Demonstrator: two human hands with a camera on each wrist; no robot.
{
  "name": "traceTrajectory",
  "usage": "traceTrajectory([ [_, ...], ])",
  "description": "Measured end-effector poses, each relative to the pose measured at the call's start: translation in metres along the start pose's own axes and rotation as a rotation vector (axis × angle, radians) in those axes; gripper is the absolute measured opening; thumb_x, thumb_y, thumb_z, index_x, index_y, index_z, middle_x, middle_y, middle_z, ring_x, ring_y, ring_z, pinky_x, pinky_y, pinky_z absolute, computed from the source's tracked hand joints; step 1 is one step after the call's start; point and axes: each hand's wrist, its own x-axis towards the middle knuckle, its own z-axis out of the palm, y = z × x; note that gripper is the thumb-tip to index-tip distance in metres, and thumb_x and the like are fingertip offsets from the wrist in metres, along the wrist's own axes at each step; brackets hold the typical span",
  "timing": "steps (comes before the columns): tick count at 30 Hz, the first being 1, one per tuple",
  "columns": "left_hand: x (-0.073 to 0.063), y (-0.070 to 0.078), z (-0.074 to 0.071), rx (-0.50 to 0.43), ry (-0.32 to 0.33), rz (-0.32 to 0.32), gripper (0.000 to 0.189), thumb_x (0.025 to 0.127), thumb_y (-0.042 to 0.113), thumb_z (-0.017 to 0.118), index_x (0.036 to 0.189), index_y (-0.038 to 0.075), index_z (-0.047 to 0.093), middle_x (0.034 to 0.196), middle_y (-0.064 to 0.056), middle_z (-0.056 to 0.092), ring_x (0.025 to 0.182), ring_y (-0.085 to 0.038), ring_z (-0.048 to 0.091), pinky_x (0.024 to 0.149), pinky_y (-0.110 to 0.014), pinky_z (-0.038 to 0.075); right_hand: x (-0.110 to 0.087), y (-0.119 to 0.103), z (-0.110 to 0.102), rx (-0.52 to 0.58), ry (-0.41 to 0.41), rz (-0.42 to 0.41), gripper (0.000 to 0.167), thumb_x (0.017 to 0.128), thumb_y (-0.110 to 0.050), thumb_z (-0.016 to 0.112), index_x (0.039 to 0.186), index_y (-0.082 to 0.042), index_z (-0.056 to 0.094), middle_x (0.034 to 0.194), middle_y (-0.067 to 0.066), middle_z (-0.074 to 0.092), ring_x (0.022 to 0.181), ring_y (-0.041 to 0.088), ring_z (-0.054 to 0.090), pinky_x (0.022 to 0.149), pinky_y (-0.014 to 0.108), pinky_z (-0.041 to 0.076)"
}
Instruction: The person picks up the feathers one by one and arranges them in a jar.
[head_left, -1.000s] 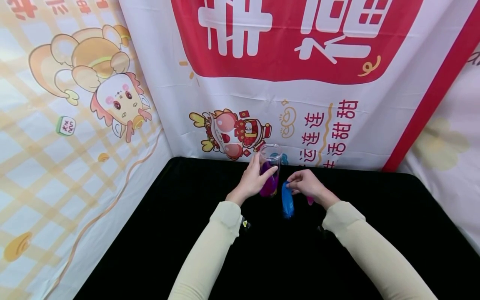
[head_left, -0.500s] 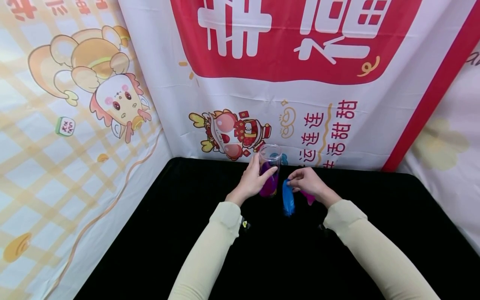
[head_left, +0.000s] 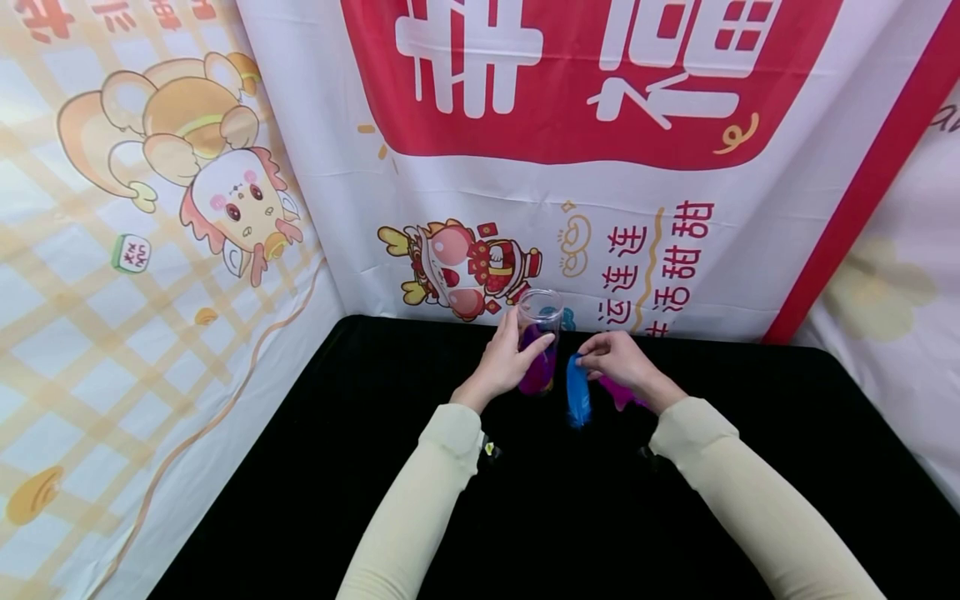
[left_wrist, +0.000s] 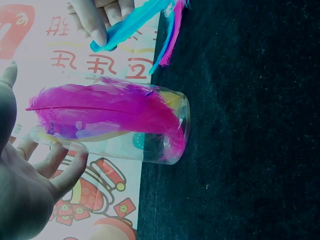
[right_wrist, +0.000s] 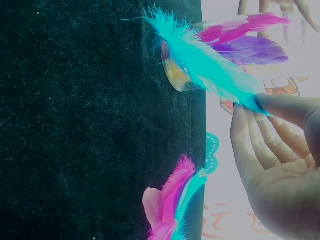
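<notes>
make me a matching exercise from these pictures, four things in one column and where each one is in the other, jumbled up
Column one
1. slim blue feather
2. clear cylindrical container
3. long bright magenta feather
4. cluster of loose pink and blue feathers

Column two
A. gripped by the left hand
B. on the black tabletop, right of the blue feather in the head view
C. inside the container
D. pinched at one end by the right hand

Right pairs: 1-D, 2-A, 3-C, 4-B
</notes>
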Motion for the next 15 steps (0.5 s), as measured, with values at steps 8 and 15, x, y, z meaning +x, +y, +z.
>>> traceTrajectory([
  [8, -0.0003, -0.0004, -0.0002, -0.002, 0.000, 0.001, 0.081, 0.099, 0.061, 0.056, 0.160, 0.021, 0.022, 0.154, -0.010, 0.038, 0.140, -0.032, 0.045, 0.114, -0.052, 0.038, 0.0042, 0.0002, -0.0056, 0.002, -0.015, -0.003, 0.021, 0.097, 0.001, 0.067, 0.111, 0.016, 0.065, 0.099, 0.027, 0.073, 0.082, 0.029, 0.074, 0.070, 0.034, 0.061],
  [15, 0.0000, 0.0007, 0.0000, -0.002, -0.001, -0.004, 0.082, 0.098, 0.063, 0.056, 0.160, 0.022, 0.022, 0.154, -0.010, 0.038, 0.140, -0.032, 0.044, 0.114, -0.052, 0.038, -0.0007, -0.0051, -0.0058, -0.011, 0.010, -0.022, 0.020, 0.096, -0.002, 0.070, 0.109, 0.013, 0.067, 0.095, 0.019, 0.075, 0.079, 0.022, 0.074, 0.072, 0.033, 0.061],
])
